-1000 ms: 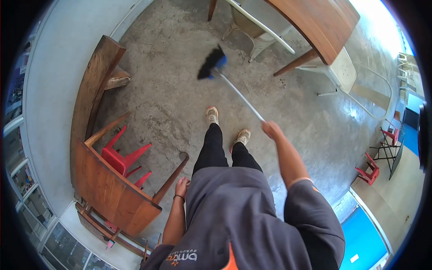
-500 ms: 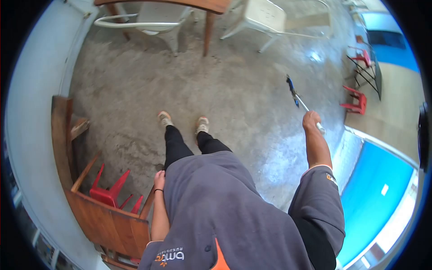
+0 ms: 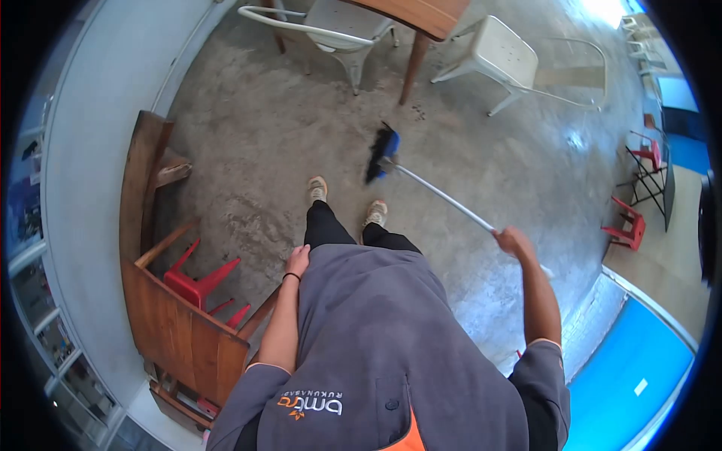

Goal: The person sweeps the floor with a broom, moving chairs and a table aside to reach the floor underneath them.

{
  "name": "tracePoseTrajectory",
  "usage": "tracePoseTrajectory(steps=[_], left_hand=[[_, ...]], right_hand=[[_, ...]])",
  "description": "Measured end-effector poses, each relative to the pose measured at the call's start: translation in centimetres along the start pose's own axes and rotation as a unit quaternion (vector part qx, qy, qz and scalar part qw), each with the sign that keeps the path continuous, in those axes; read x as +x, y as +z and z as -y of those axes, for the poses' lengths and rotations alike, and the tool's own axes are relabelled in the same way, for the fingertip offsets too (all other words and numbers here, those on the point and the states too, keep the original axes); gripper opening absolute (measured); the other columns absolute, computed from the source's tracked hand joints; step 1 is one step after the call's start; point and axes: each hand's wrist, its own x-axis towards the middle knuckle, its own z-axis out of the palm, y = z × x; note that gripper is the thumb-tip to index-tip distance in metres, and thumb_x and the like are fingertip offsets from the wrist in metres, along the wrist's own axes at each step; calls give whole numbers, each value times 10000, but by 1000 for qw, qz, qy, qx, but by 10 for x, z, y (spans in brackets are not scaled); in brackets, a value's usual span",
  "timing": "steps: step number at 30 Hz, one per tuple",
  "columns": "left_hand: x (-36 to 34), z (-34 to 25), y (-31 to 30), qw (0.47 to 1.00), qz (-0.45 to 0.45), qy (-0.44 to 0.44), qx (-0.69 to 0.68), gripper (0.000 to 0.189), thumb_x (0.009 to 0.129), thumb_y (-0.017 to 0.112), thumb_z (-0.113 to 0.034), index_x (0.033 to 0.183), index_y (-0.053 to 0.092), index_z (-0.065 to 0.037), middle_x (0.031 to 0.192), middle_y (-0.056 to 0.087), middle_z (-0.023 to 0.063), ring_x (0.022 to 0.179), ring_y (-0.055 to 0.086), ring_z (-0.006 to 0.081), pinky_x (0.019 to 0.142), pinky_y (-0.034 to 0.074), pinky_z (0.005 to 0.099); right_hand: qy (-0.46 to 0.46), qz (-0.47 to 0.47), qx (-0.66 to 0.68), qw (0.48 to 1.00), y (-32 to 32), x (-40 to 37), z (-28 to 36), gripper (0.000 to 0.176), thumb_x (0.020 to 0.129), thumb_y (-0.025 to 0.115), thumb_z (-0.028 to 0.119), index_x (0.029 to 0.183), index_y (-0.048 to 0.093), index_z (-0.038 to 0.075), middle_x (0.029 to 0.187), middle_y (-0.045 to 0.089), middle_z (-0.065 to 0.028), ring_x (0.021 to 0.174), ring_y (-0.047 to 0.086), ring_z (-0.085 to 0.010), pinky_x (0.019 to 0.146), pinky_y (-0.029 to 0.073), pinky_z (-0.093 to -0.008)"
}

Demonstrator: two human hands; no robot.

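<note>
My right hand (image 3: 514,242) is closed around the silver handle of a broom (image 3: 444,197). The blue broom head with dark bristles (image 3: 385,152) is at the concrete floor (image 3: 256,143), ahead of my shoes (image 3: 374,213). My left hand (image 3: 298,261) hangs beside my grey shirt, near its hem, with a dark band on the wrist. Its fingers are partly hidden, and I cannot tell whether they hold anything.
A wooden table (image 3: 432,16) stands ahead, with a white metal chair (image 3: 350,26) and another white chair (image 3: 504,54) beside it. At the left are a wooden bench (image 3: 180,331) and a red stool (image 3: 192,282). Another red stool (image 3: 628,225) stands far right.
The broom head has swung left across the floor to in front of my shoes, and more of the handle shows. The whole view has shifted, with the furniture now further right.
</note>
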Motion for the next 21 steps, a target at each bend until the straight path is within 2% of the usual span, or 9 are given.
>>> tracePoseTrajectory(steps=[2,3,6,8,11,14,17,20,21], left_hand=[[-3,-14,-8,1000,7,-12,6,619,848,481,-507,1233,519,-24,1231,532,230,1166,494,361,971,388,400],[-14,-29,-17,1000,19,-16,-6,673,844,481,-525,1264,476,1,1260,498,256,1191,470,371,986,377,404],[0,-2,-20,999,41,-13,-12,680,844,487,-526,1265,472,7,1258,501,256,1197,467,368,989,377,398],[8,21,-30,998,55,-6,-39,624,846,509,-501,1236,510,-13,1226,533,239,1172,494,350,972,391,390],[-3,27,-64,996,45,-20,-73,569,851,524,-472,1191,548,-17,1180,573,215,1135,527,328,947,407,383],[9,53,-100,994,19,-46,-97,512,861,534,-431,1152,573,-11,1119,613,186,1075,569,292,911,428,363],[33,107,-126,977,11,-75,-197,439,871,552,-358,1126,582,-2,1021,647,138,952,605,210,843,453,307],[43,122,-162,971,5,-95,-218,416,872,561,-326,1126,580,3,977,651,124,920,603,184,822,459,297],[35,96,-186,965,16,-136,-222,405,873,564,-297,1139,567,9,998,640,127,917,605,195,815,463,309]], right_hand=[[-48,14,66,997,29,30,50,650,893,427,552,801,647,-53,795,606,-288,796,625,-393,706,455,-477],[-67,22,79,994,36,38,80,641,902,422,538,753,633,-48,720,599,-251,696,611,-366,639,452,-463],[-80,107,212,968,37,58,181,604,925,422,486,607,548,-12,538,515,-121,445,516,-247,451,407,-397],[-84,122,317,937,25,61,245,562,936,417,449,590,515,17,510,477,-73,382,457,-188,389,367,-353],[-101,77,329,936,18,92,326,565,941,404,437,620,524,-12,504,482,-91,376,468,-212,399,387,-367],[-66,28,317,946,-10,118,401,596,937,362,409,634,567,-62,530,545,-162,470,569,-304,550,454,-443],[-59,40,369,927,-29,163,460,591,940,331,398,651,569,-60,539,551,-174,488,583,-308,574,466,-445],[-60,34,377,924,-36,208,511,523,954,341,384,659,495,-19,501,495,-111,401,517,-232,410,414,-392],[-40,47,392,918,-35,216,526,504,942,343,368,695,517,-35,527,522,-139,448,546,-259,456,435,-411]])
